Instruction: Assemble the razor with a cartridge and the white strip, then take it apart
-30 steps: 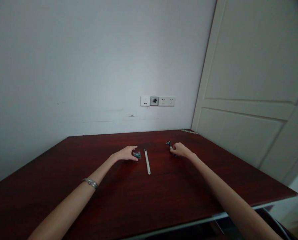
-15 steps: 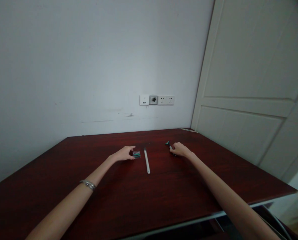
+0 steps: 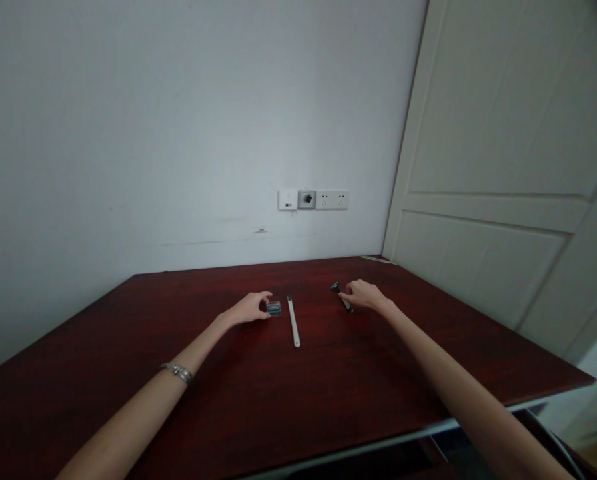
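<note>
My left hand [image 3: 248,309] rests on the dark red table [image 3: 278,393], thumb and fingers closed around a small teal case [image 3: 274,308]. A metal bracelet [image 3: 177,371] sits on that wrist. My right hand [image 3: 364,295] arches over a dark razor [image 3: 342,297] that lies flat on the table. Its curled fingertips pinch the razor just behind the teal head, and the handle's end shows below the hand. Between the hands lies a thin white stick [image 3: 293,321], touched by neither.
A white wall with a row of sockets [image 3: 313,199] stands behind the table. A cream panelled door [image 3: 503,200] closes off the right side. The table's front edge [image 3: 428,433] runs along the lower right.
My right hand has lifted slightly up and back, uncovering the rear of the razor's handle. My left hand stays on the teal case. The razor and stick lie where they were.
</note>
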A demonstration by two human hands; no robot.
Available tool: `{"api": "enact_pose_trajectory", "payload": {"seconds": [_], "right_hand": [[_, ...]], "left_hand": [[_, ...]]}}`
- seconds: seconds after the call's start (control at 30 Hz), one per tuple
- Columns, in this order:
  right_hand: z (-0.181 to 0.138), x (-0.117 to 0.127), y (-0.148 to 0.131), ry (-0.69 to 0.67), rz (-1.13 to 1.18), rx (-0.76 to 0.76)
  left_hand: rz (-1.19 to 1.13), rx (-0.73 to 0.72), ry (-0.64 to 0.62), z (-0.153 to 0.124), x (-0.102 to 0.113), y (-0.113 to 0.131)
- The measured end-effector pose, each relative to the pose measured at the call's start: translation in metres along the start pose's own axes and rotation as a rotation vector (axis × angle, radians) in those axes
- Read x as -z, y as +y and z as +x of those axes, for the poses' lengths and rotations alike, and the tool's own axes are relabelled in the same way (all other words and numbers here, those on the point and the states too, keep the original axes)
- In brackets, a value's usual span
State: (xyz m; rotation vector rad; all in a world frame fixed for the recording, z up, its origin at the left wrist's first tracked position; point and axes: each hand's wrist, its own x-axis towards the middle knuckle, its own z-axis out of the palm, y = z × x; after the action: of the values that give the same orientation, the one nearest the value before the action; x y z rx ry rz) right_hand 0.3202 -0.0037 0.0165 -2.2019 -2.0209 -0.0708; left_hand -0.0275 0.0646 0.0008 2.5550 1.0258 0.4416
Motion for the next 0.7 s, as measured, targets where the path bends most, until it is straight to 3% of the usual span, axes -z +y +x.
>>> {"api": "enact_pose_trajectory", "payload": {"seconds": [0.2,0.43,0.7], "right_hand": [[-0.002,0.020,-0.018,0.025,0.042,0.156],[-0.017,0.035,-0.066,-0.001,0.202,0.504],[-0.025,0.034,-0.078,0.054,0.229,0.613]], "left_hand": [[0.045,-0.048,0.115,0.003,0.004,0.009],[0.070,-0.209,0.201,0.010,0.004,0.053],[0.090,-0.331,0.229,0.014,-0.010,0.074]]}}
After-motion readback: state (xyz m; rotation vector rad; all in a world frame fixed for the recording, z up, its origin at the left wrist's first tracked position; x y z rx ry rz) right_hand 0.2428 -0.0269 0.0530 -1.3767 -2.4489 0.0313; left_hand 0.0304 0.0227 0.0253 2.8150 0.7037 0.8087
